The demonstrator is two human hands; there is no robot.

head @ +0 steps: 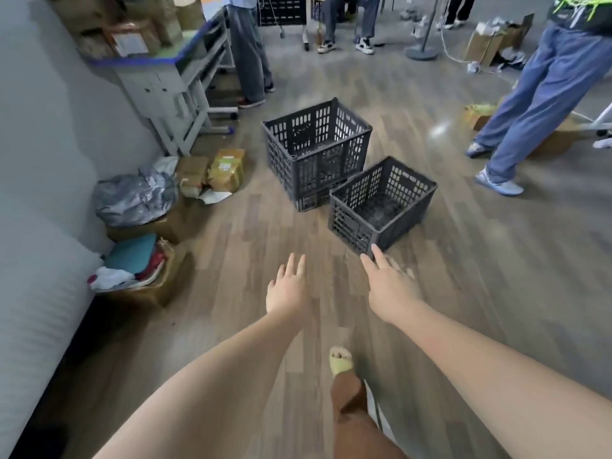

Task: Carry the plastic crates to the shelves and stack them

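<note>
A single dark grey plastic crate (pixel 381 203) stands on the wooden floor ahead of me. Behind it to the left rises a taller stack of crates (pixel 314 150), one set on another. My right hand (pixel 390 286) reaches forward with fingers spread, its fingertips just short of the near corner of the single crate. My left hand (pixel 288 286) is stretched out beside it, fingers apart, over bare floor and holding nothing. Both crates look empty.
Cardboard boxes and bags (pixel 139 233) line the wall on the left under a grey desk (pixel 175 84). Several people stand beyond the crates, one in blue trousers (pixel 543 94) at the right. My foot (pixel 341 359) is on the floor below my hands.
</note>
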